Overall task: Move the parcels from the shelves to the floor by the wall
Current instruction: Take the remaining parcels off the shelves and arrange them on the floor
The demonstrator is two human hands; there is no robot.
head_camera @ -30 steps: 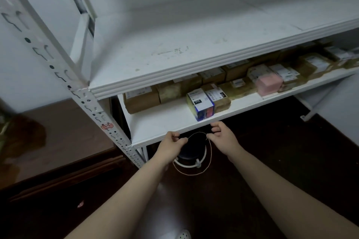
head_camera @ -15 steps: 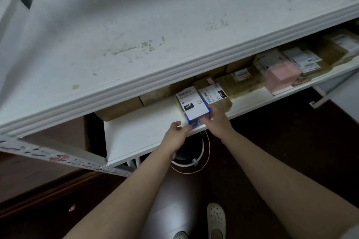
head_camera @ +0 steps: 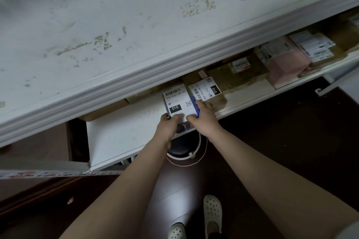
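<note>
The blue-and-white box labelled 010 [head_camera: 177, 103] lies on the lower shelf [head_camera: 126, 132] at its front edge, long axis 12-to-6. The left hand [head_camera: 168, 127] grips its 7 o'clock corner with curled fingers, and the right hand [head_camera: 204, 121] grips 5 o'clock, equally near.

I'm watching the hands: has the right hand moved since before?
Yes. The right hand moved up from below the front edge of the white lower shelf onto the blue-and-white labelled box there.
</note>
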